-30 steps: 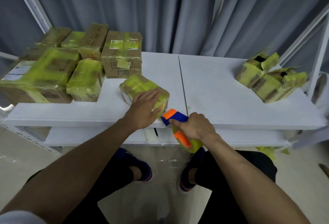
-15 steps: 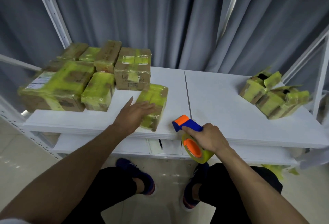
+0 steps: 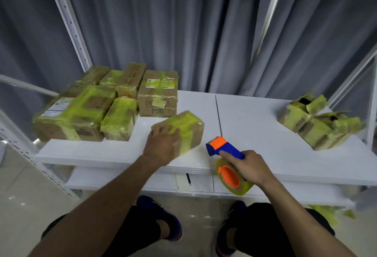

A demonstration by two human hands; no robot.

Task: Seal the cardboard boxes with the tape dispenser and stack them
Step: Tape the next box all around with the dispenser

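Grey curtains (image 3: 183, 32) hang behind the white table (image 3: 255, 126) where I'm working. Near its front edge, a little left of the middle seam, sits the box (image 3: 189, 126) I'm handling, brown cardboard wrapped in yellow-green tape. It lies at an angle to the table edge. My left hand (image 3: 161, 146) holds its near end, with the fingers curled over the top corner.

Just to the right of the box, apart from it, is the tape dispenser (image 3: 224, 148). My right hand (image 3: 248, 165) is wrapped round its blue handle, the index finger stretched along the top. Its orange head points out over the table, and the roll of tape (image 3: 234, 181) hangs below, in front of the table edge.

On the left of the table the sealed boxes (image 3: 85, 109) are packed close together, all streaked with the same tape. Far to the right, well apart from everything else, lie the open boxes (image 3: 318, 122), their flaps standing up.

Below the table top runs a lower shelf (image 3: 122, 179), and a white perforated upright (image 3: 67, 17) rises at the back left. My dark shoes (image 3: 163, 214) show on the floor beneath.
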